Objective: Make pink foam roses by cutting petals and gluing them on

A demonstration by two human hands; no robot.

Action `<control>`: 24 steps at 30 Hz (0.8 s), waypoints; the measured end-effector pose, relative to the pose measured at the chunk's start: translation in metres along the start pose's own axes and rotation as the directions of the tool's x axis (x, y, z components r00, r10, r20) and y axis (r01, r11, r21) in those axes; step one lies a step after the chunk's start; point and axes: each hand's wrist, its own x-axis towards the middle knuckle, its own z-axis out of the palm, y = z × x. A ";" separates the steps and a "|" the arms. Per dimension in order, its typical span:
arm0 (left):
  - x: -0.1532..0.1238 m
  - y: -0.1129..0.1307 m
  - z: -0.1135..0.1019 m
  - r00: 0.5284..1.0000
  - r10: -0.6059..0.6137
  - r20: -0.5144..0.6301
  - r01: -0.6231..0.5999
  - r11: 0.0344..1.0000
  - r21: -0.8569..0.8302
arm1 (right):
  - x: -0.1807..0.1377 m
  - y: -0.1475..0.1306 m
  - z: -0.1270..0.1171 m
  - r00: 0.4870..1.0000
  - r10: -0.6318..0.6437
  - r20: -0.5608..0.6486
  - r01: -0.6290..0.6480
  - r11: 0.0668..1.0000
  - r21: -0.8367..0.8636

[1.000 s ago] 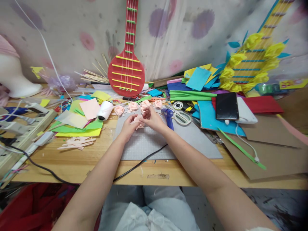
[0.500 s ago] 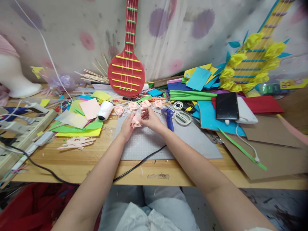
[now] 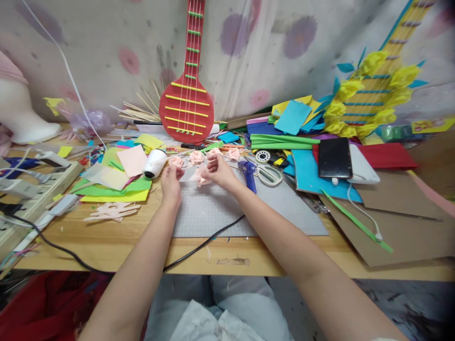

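My right hand (image 3: 220,172) is closed on a pink paper flower (image 3: 199,176), held just above the far end of the grey cutting mat (image 3: 220,213). My left hand (image 3: 171,181) hovers a little to the left of the flower, apart from it, at the mat's left corner. Its fingers are curled in, and I cannot make out anything in them. Three finished pink flowers (image 3: 196,157) lie in a row just beyond both hands. A white thread spool (image 3: 155,163) lies left of my left hand.
A blue glue gun (image 3: 248,171) and scissors (image 3: 270,174) lie right of my right hand. Its black cable (image 3: 206,241) crosses the mat's near edge. Pink cut petals (image 3: 112,210) and coloured paper sheets (image 3: 113,187) lie left. A phone (image 3: 335,157) rests at the right, a power strip (image 3: 31,189) at the far left.
My left hand has let go of the pink flower and moved left. My right hand now holds the flower alone, shifted slightly left.
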 end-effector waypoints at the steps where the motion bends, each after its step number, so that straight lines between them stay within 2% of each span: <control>1: 0.004 -0.001 -0.004 0.999 0.015 -0.042 -0.015 1.000 0.016 | 0.003 0.001 0.000 1.000 -0.027 0.009 0.027 0.998 -0.060; 3: 0.008 -0.002 -0.010 0.998 0.053 -0.046 -0.049 0.995 0.084 | 0.009 0.002 0.002 0.995 -0.094 0.036 0.099 0.978 -0.182; 6: 0.006 -0.003 -0.013 0.992 0.122 0.031 -0.125 0.977 0.173 | 0.015 0.004 0.007 0.975 -0.186 0.122 0.213 0.939 -0.269; 10: 0.002 -0.003 -0.012 0.981 0.169 0.093 -0.182 0.973 0.143 | 0.022 0.006 0.011 0.957 -0.207 0.203 0.242 0.955 -0.169; 13: 0.001 -0.002 -0.011 0.990 0.131 0.048 -0.138 0.968 0.209 | 0.028 0.008 0.009 0.960 -0.184 0.211 0.194 0.981 -0.029; 16: 0.002 -0.003 -0.011 0.995 0.098 -0.011 -0.092 0.960 0.263 | 0.031 0.009 0.010 0.969 -0.157 0.190 0.148 0.987 0.058; 19: 0.001 -0.003 -0.012 0.994 0.108 -0.021 -0.098 0.960 0.262 | 0.030 0.007 0.011 0.978 -0.168 0.126 0.165 0.986 0.032; 22: 0.000 -0.002 -0.012 0.990 0.142 -0.006 -0.136 0.960 0.245 | 0.022 0.004 0.006 0.977 -0.211 0.029 0.213 0.974 -0.078; 24: -0.001 -0.002 -0.013 0.983 0.181 0.012 -0.178 0.952 0.249 | 0.013 0.004 -0.001 0.975 -0.220 -0.025 0.210 0.953 -0.218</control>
